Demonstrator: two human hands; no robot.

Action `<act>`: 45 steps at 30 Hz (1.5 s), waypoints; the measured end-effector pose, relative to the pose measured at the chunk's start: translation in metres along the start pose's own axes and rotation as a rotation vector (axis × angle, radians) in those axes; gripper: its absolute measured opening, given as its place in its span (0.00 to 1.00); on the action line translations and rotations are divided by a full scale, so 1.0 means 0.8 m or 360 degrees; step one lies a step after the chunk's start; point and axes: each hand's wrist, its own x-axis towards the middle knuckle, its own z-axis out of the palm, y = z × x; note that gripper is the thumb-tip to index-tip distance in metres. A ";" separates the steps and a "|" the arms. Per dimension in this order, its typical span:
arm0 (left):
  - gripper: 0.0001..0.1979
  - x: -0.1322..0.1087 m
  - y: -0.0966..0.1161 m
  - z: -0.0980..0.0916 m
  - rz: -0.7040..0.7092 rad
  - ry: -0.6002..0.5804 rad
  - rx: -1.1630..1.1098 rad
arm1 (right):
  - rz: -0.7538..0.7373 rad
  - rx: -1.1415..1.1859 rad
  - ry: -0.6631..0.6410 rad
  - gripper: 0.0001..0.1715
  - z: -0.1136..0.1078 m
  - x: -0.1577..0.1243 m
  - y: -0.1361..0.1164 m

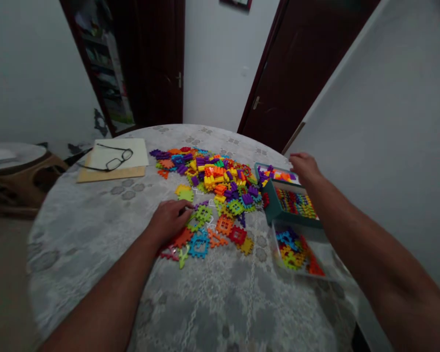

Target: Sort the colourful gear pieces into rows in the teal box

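"Which step is in hand?"

"Handling loose toy pieces [246, 246], I'd judge. Nearest, on the right, is a clear bin [317, 239] with flat pieces [293, 256] in it."

"What would the next move call for?"

"A light fingertip pinch, I'd say. The notched pieces overlap, so neighbours could drag along."

"And the left hand [171, 219]?"

"Low over the table [234, 303], at the near left edge of the pile [220, 181]. Its fingers are partly curled beside a lime piece [204, 214], and an orange piece [182, 238] lies just nearer. Whether it grips anything, I can't tell."

"Beyond that?"

"Right of the pile stands a teal box [274, 208] with rows of small coloured bits [297, 203]. Just past it is a tray [257, 170] of mostly purple and orange bits."

"The right hand [303, 165]?"

"Near the tray's right end, fingers pointing left. It's blurred; I can't tell whether it's open, closed or holding something."

"Farther off?"

"Glasses [121, 159] on papers [139, 151] at the far left; behind the table, a left door [161, 58] and a right door [297, 68]."
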 end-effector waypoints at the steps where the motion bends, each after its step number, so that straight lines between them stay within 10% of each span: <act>1: 0.21 0.000 0.001 0.000 -0.0022 0.0005 -0.0036 | -0.0040 0.0015 -0.0061 0.14 0.007 -0.021 -0.008; 8: 0.19 -0.003 0.005 -0.018 -0.0141 -0.0067 -0.0480 | -0.1007 0.0100 -0.1029 0.17 0.045 -0.287 -0.044; 14: 0.28 -0.039 0.013 -0.063 0.0022 -0.0427 -0.0301 | -0.1288 -0.0251 -0.0941 0.22 0.107 -0.430 0.000; 18: 0.45 -0.095 0.002 -0.068 0.0197 -0.0546 -0.0077 | -0.1351 -0.0285 -0.0794 0.20 0.126 -0.443 0.012; 23: 0.41 -0.133 -0.004 -0.038 0.0259 -0.0297 0.0121 | -0.1353 -0.0273 -0.0809 0.16 0.125 -0.433 0.012; 37: 0.23 -0.066 0.085 0.012 0.0257 -0.0234 0.0497 | -0.1297 -0.0590 -0.0686 0.07 0.120 -0.415 0.016; 45: 0.17 -0.042 0.090 0.008 0.0205 -0.0321 0.0351 | -0.1070 -0.0306 -0.0660 0.10 0.110 -0.393 0.026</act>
